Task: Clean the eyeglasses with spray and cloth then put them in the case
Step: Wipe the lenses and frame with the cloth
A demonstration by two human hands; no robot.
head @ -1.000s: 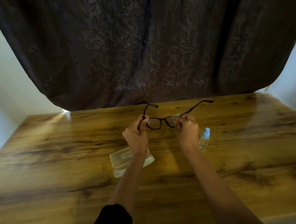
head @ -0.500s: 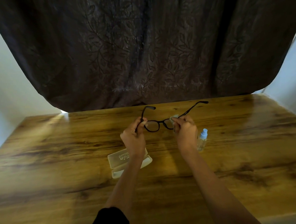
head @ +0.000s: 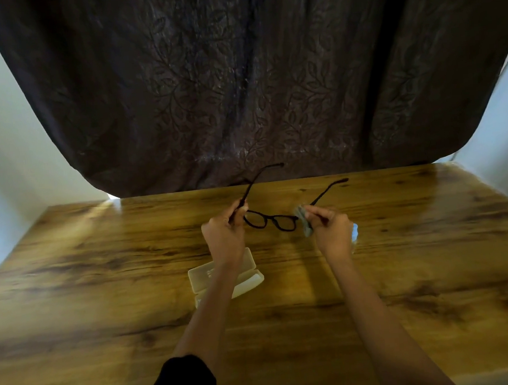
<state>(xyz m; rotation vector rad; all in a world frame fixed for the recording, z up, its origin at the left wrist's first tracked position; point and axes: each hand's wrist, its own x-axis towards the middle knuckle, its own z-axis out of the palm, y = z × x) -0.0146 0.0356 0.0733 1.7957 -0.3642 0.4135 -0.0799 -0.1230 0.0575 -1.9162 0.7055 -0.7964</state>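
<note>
The left hand (head: pixel 224 239) pinches one temple of the thin black plastic eyeglasses (head: pixel 271 221), which are held in the air above the glossy wood-grain surface (head: pixel 101 263). The right hand (head: pixel 330 232) is closed on a small folded grey cloth (head: pixel 304 219) at the other lens. To wipe well, I think it should rub lightly in circles, because the temples are thin. The cream rigid case (head: pixel 249 278) lies open below. A pale-capped object, probably the spray bottle (head: pixel 355 233), is mostly hidden.

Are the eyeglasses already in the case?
No: the left hand and right hand hold the eyeglasses above the table, apart from the case.
</note>
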